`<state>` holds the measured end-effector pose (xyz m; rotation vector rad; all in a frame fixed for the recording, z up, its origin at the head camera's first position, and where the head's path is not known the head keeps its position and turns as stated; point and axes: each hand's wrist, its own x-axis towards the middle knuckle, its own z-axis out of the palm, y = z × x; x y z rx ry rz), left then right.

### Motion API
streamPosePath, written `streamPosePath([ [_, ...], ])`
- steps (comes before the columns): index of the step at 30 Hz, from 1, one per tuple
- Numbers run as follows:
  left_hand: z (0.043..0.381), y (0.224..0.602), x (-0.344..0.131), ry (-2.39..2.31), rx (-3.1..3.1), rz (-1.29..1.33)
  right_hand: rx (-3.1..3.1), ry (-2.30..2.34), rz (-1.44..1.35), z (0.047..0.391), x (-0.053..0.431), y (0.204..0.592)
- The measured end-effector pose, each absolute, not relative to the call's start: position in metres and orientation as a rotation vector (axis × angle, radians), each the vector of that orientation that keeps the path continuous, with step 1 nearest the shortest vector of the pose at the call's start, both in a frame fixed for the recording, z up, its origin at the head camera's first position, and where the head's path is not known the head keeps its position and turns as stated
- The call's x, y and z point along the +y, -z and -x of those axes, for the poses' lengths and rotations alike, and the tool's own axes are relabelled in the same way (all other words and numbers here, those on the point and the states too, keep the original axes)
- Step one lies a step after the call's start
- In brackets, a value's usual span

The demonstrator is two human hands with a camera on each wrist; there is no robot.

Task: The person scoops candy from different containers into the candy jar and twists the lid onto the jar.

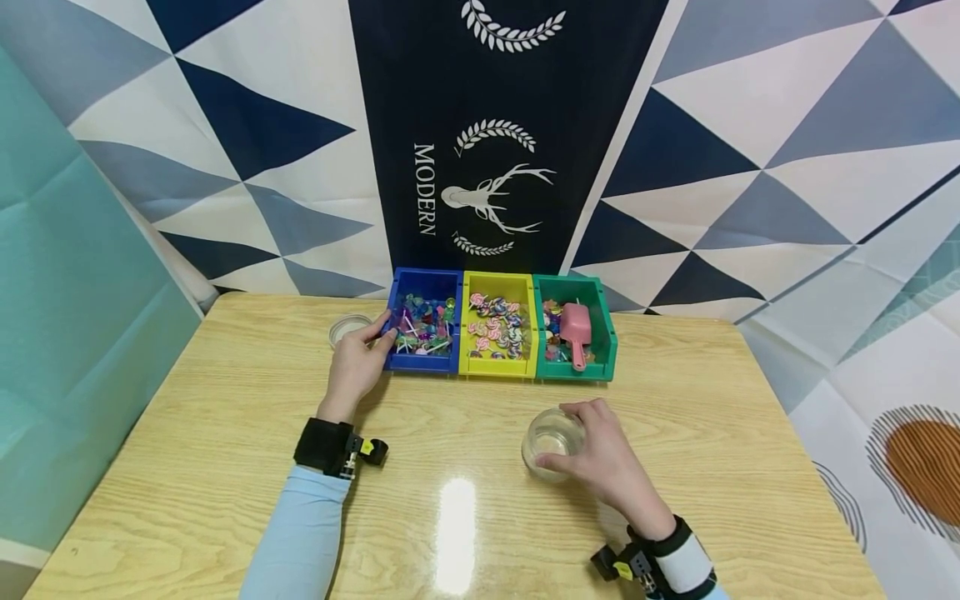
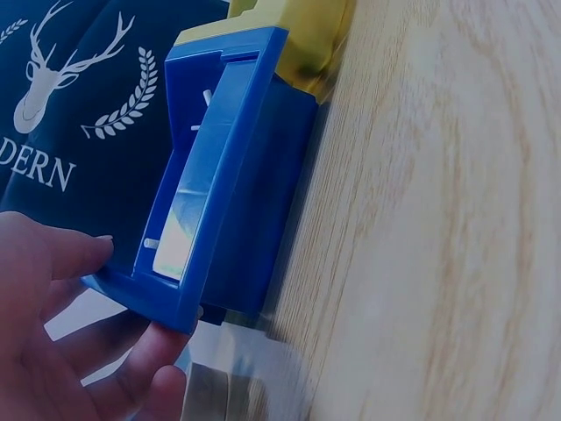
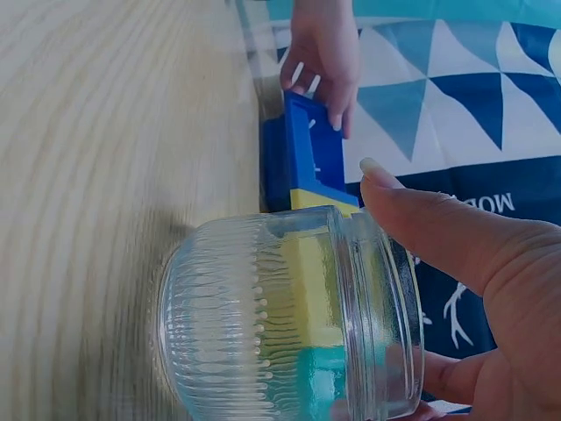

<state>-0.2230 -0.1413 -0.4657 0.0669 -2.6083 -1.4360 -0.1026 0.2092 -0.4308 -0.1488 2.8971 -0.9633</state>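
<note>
My left hand (image 1: 356, 360) grips the left side wall of a blue bin (image 1: 422, 364), thumb over the rim and fingers outside. Small colourful pieces, some with white sticks, lie in that bin. Joined to it on the right are a yellow bin (image 1: 497, 367) with swirl lollipop pieces and a green bin (image 1: 609, 354) with mixed small pieces. A pink scoop (image 1: 576, 323) lies in the green bin, handle toward me. Nearer me, a clear ribbed glass jar (image 3: 219, 307) stands upright; my right hand (image 1: 606, 457) holds it around the rim, thumb at the near side.
Behind my left hand, a round lid-like disc (image 1: 347, 327) lies on the wooden table (image 1: 225, 417) left of the blue bin. Patterned cloth (image 1: 495, 83) hangs right behind the bins, and a teal cloth (image 1: 67, 317) borders the left side.
</note>
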Motion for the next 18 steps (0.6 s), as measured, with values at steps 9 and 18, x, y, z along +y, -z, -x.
streamPosePath([
  [9,0.224,0.465,-0.141,1.443,-2.608,-0.085,2.899,0.997,0.198,0.096,0.196,0.431],
  [18,0.224,0.466,-0.141,1.428,-2.612,-0.087,2.913,0.997,0.210,0.092,0.187,0.433],
])
